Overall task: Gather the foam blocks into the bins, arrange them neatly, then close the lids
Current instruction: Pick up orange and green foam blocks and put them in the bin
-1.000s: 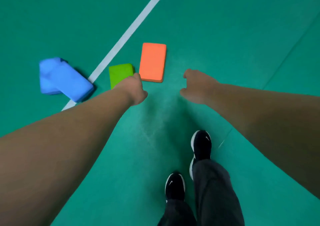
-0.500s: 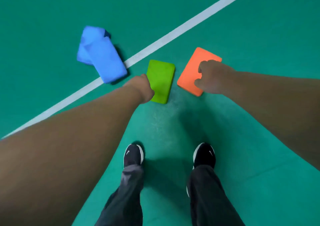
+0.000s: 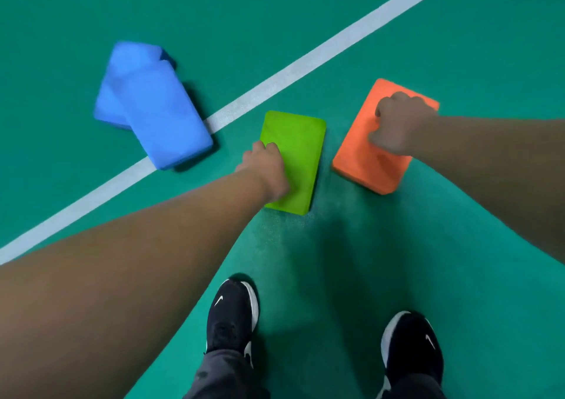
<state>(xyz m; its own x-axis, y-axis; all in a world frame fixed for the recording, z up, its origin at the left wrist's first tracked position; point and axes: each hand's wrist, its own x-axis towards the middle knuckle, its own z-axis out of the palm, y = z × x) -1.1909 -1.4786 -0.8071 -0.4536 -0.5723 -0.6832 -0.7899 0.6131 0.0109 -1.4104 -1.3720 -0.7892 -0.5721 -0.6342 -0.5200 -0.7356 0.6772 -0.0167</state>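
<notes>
A green foam block lies flat on the floor just below the white line. My left hand is on its left edge with the fingers curled round that edge. To the right, an orange foam block lies at an angle. My right hand sits on its upper right part, knuckles up, fingers curled over the far edge and thumb on the top face. A blue foam block lies across the line at the left, overlapping a second blue block behind it. No bin is in view.
The floor is green sports matting crossed by a white line running from lower left to upper right. My two black shoes stand close below the blocks.
The view has closed in on the blocks. My left hand has moved onto the green block's left edge, and my right hand has settled further onto the orange block.
</notes>
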